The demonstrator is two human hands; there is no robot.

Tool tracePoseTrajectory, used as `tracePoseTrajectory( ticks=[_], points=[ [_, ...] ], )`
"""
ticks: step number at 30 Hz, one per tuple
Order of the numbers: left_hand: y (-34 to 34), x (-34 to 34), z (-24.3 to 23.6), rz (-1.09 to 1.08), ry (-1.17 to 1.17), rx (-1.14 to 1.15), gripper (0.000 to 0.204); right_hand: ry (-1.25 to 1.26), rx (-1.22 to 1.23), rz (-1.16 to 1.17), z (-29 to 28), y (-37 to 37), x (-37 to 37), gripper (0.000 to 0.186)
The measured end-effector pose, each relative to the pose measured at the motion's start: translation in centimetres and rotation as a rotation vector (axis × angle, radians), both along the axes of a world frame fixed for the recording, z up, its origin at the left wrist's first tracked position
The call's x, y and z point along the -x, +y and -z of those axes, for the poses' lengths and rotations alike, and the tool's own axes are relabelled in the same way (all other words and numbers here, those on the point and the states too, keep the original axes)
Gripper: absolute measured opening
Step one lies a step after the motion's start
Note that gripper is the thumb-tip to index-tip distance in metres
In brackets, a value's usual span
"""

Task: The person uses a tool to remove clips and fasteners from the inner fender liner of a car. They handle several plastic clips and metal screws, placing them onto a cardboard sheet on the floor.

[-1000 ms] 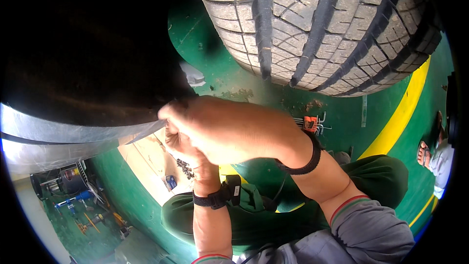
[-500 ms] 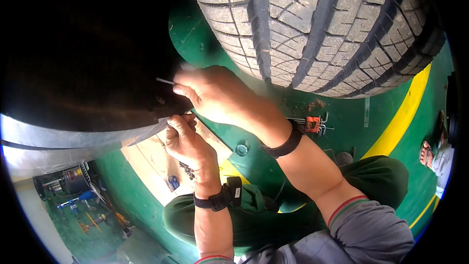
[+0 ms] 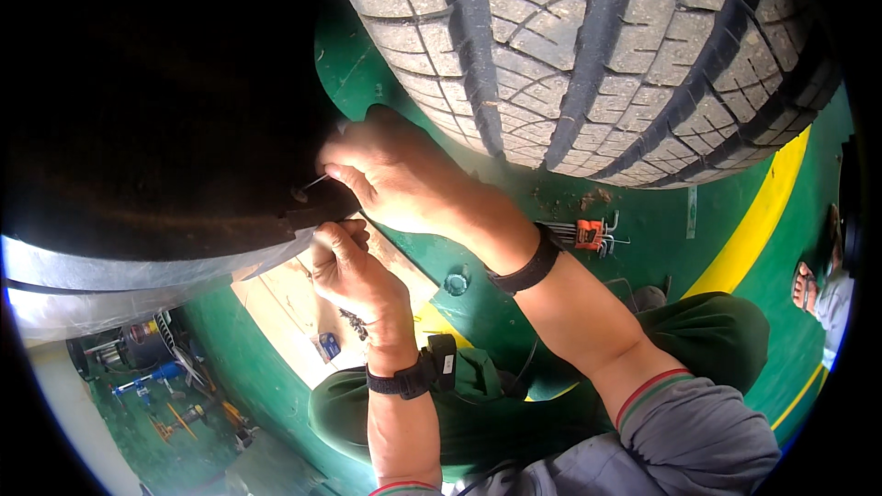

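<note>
The left hand (image 3: 354, 280) has its fingers curled against the lower edge of the dark panel (image 3: 165, 156). Just above them, the right hand (image 3: 395, 174) pinches a thin metal pin (image 3: 310, 186) whose tip meets the panel. Beyond the right fingers rises the tyre (image 3: 588, 46).

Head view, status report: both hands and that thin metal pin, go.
Right hand pinching thin metal pin at dark underside edge. Left hand gripping the edge just below. Tyre close above, not touching.
</note>
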State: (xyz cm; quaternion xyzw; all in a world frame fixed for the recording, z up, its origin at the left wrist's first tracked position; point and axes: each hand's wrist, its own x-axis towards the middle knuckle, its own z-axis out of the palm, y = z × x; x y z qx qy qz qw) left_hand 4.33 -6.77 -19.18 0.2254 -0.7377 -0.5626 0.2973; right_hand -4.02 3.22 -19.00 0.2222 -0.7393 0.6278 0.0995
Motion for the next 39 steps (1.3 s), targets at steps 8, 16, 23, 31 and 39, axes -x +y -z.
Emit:
tracePoseTrajectory(
  ticks=[8,16,23,31,39],
  points=[
    [0.6,0.3,0.0,-0.020,0.009,0.022,0.053,0.096,0.031,-0.013,0.4,0.3,0.4,0.005],
    [0.5,0.2,0.1,-0.032,-0.005,0.018,0.053,0.543,-0.127,0.071,-0.1,0.6,1.9,0.009],
    [0.4,0.3,0.1,-0.023,0.007,0.002,0.053,0.473,-0.112,0.024,-0.5,0.8,1.9,0.008],
    [0.6,0.2,0.0,-0.018,-0.013,0.015,0.052,0.506,-0.114,0.000,-0.4,0.2,3.0,0.007],
    [0.2,0.0,0.1,0.012,-0.002,-0.002,0.049,0.171,-0.205,-0.159,-1.2,0.2,2.6,0.012]
  ],
)
